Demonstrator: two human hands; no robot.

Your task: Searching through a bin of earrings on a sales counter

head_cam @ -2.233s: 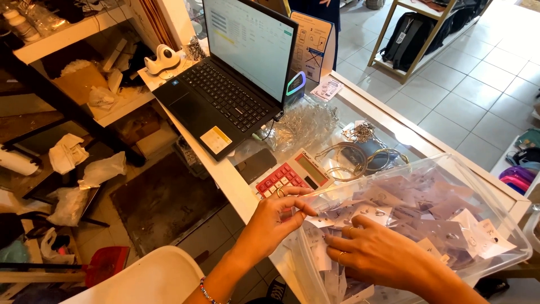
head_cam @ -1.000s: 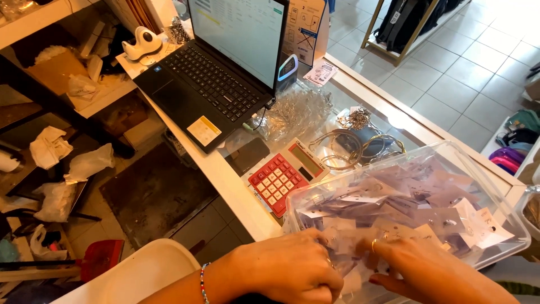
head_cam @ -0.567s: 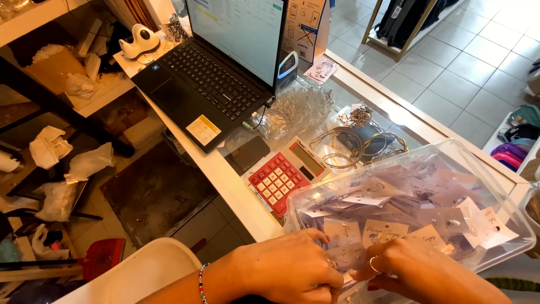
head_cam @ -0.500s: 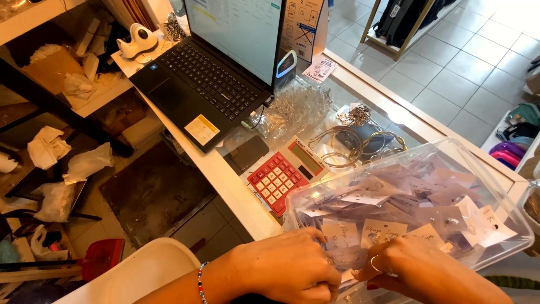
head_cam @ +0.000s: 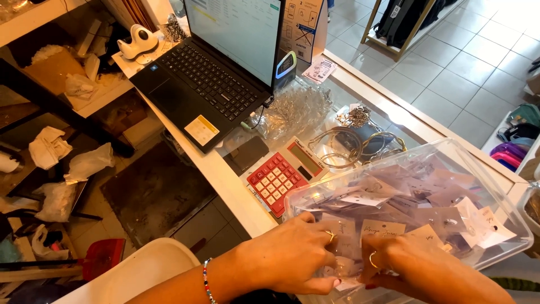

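On the counter point(head_cam: 225, 174), both curled hands seemingly pinch jewellery cards point(head_cam: 382, 228) inside the clear bin point(head_cam: 495, 197).

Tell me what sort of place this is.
Probably a small shop's sales counter, likely for jewellery. A laptop and red calculator sit on the counter, and both hands, left and right, sort carded pieces in a clear bin.

Open laptop point(head_cam: 216, 73), red calculator point(head_cam: 278, 179), tape dispenser point(head_cam: 140, 41)

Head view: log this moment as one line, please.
left hand: in clear bin, on jewelry cards | right hand: same | red calculator: beside bin
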